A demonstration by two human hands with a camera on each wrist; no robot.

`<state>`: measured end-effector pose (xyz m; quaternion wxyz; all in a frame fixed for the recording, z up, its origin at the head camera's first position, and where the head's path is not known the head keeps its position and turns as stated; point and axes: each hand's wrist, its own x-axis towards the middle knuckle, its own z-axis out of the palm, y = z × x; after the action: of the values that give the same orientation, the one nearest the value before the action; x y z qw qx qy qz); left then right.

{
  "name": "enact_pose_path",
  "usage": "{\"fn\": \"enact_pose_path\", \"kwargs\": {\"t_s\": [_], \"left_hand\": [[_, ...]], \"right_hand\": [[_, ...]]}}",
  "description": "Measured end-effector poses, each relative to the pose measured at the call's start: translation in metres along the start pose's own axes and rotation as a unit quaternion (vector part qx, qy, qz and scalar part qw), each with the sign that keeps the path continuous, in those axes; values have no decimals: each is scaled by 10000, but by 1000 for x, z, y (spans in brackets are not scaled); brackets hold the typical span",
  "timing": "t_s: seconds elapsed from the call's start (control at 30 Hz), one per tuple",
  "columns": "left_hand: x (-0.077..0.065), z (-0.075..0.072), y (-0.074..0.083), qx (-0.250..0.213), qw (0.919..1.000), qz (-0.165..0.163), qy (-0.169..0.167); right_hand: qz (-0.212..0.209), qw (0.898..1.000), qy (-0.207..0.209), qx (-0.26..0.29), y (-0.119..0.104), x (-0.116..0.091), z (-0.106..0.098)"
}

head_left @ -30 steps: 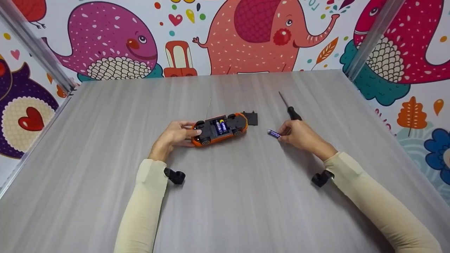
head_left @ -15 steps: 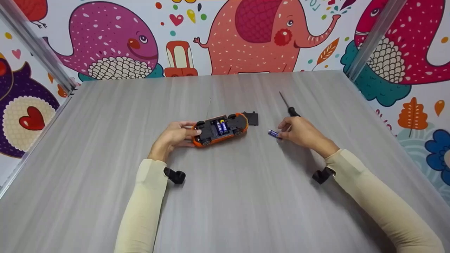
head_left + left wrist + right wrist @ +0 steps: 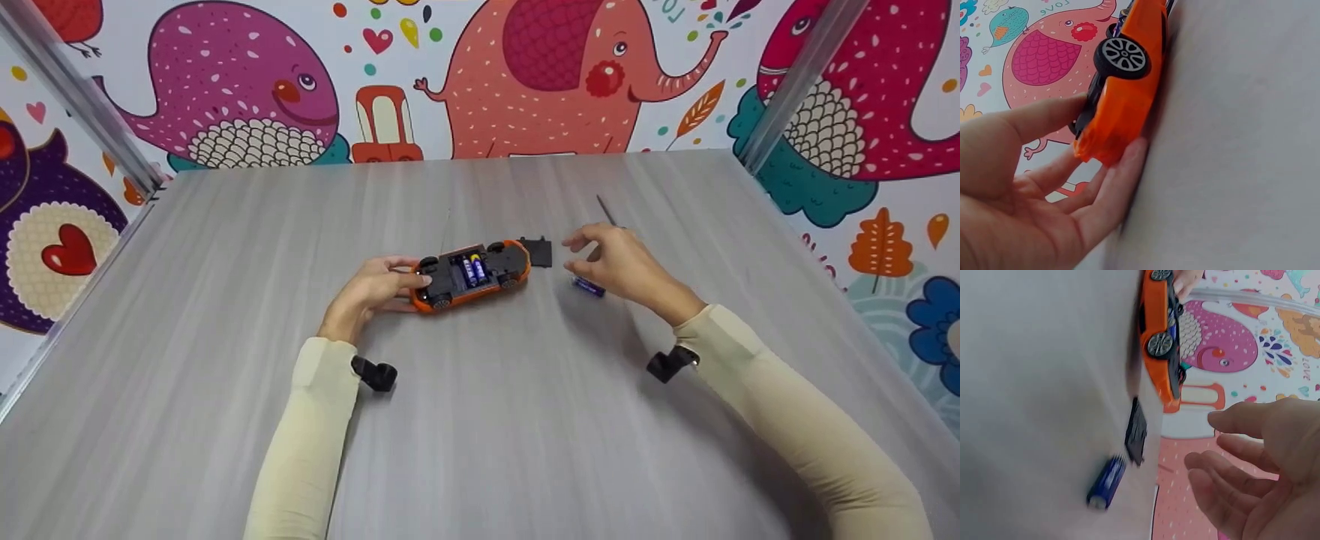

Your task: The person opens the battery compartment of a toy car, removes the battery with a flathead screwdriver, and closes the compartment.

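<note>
Cartoon animals cover the wall [image 3: 480, 97] behind the pale, wood-grained table [image 3: 487, 420], and metal posts [image 3: 802, 82] stand to either side. Near the middle of the table we see an orange toy car [image 3: 442, 279] turned wheels up, its black underside facing us. Our left hand [image 3: 373, 289] grips one end of it, thumb on the underside and fingers round the bodywork.

Set into that underside is an uncovered battery compartment [image 3: 457, 270]. We make out two purple-blue batteries [image 3: 478, 270] inside, lying side by side, one with a yellow band near its end. Just beside the car's other end lies a flat black cover [image 3: 538, 253] with small tabs along one edge.

One loose battery [image 3: 589, 286] rests on the table to the right of the cover, apart from it. Our right hand [image 3: 626, 262] hovers near this battery, fingers parted and gently bent, gripping nothing; from the head view it hides part of the battery. Beyond the hand we see a thin dark shaft [image 3: 606, 210], its remainder hidden.
</note>
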<state>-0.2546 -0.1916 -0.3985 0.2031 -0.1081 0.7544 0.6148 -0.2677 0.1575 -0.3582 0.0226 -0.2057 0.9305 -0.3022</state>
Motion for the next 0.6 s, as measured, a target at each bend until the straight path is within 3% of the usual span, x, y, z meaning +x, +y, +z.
{"fn": "enact_pose_path", "kwargs": {"t_s": [0.3, 0.6], "left_hand": [[1, 1, 0, -95, 9999, 77, -79], [1, 0, -1, -82, 9999, 71, -48]], "right_hand": [[-159, 9995, -153, 211, -30, 10, 17], [-648, 9970, -327, -269, -53, 21, 37]]}}
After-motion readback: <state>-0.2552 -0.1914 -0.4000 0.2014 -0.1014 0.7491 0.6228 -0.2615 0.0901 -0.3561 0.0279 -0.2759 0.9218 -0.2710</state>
